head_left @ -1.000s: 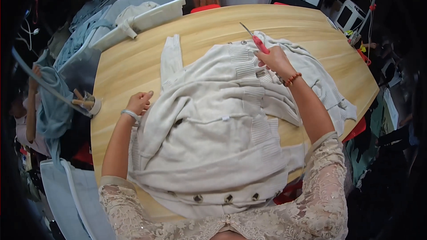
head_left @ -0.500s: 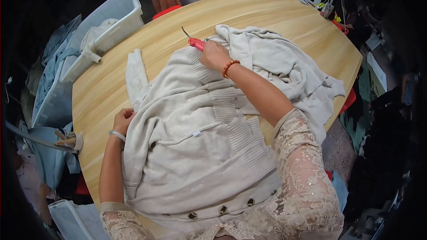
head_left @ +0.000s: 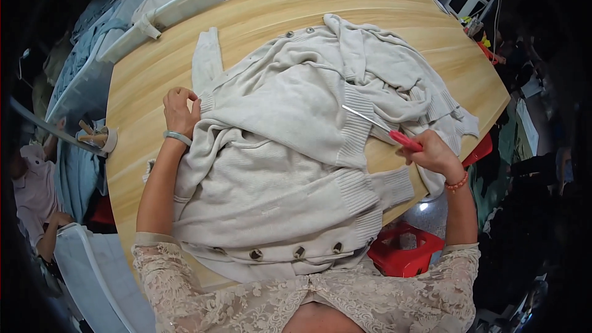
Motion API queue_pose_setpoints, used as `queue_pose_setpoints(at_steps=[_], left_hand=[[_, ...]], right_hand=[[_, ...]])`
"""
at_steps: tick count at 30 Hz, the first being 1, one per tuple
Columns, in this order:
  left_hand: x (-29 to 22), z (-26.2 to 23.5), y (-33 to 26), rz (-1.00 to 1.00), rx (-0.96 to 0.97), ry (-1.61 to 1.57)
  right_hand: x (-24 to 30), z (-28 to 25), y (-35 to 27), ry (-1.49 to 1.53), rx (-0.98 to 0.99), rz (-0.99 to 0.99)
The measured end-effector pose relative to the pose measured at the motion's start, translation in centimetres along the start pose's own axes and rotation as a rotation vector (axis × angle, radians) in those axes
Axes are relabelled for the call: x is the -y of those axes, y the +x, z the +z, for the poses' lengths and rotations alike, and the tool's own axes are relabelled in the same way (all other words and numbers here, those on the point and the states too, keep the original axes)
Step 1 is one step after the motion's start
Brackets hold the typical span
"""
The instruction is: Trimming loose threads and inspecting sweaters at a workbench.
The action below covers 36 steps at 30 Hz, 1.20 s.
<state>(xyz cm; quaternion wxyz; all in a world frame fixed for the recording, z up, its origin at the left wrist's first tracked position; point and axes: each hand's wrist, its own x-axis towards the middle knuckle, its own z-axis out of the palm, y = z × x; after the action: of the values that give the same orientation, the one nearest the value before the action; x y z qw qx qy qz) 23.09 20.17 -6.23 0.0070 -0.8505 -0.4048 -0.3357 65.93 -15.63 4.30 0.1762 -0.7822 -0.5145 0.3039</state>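
Observation:
A cream knitted cardigan with ribbed bands and dark buttons lies bunched across the wooden table. At its left edge, by a narrow sleeve, my left hand pinches the knit between thumb and fingers. My right hand is closed round the red handle of a pair of scissors. Their slim metal blade points up and left, over the ribbed band. Another heap of cream knit lies crumpled on the far right; whether it joins the cardigan I cannot tell.
Left of the table stands a pale plastic bin of clothes, with a cup of wooden-handled tools nearer me. A red stool sits below the right edge. Another person is at the far left.
My right hand has swung from the far middle to the right with the scissors. My left hand has moved farther away along the edge, and the cardigan's upper layer has shifted, baring far buttons.

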Motion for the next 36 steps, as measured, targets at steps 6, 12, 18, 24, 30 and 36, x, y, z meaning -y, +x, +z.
queue_pose_setpoints(at_steps=[6, 12, 18, 24, 30, 36], left_hand=[[0.4, 0.6, 0.7, -0.422, 0.531, -0.182], [-0.6, 0.5, 0.9, -0.564, 0.483, -0.153], [1.6, 2.2, 3.1, -0.882, 0.518, -0.644], [4.3, 1.0, 7.7, -0.426, 0.016, -0.691], [2.0, -3.4, 11.1, -0.241, -0.191, -0.717], [1.8, -3.6, 4.3, -0.379, 0.346, -0.203]], right_hand=[[2.9, 1.0, 6.9, -0.05, -0.386, -0.16], [6.4, 2.7, 15.4, -0.139, -0.309, -0.07], [5.3, 4.3, 22.9, -0.003, -0.363, 0.009], [5.6, 3.6, 22.1, -0.059, -0.343, -0.17], [3.0, -1.1, 20.1, -0.113, -0.657, -0.312], [0.7, -1.8, 18.5, -0.061, -0.601, -0.218]])
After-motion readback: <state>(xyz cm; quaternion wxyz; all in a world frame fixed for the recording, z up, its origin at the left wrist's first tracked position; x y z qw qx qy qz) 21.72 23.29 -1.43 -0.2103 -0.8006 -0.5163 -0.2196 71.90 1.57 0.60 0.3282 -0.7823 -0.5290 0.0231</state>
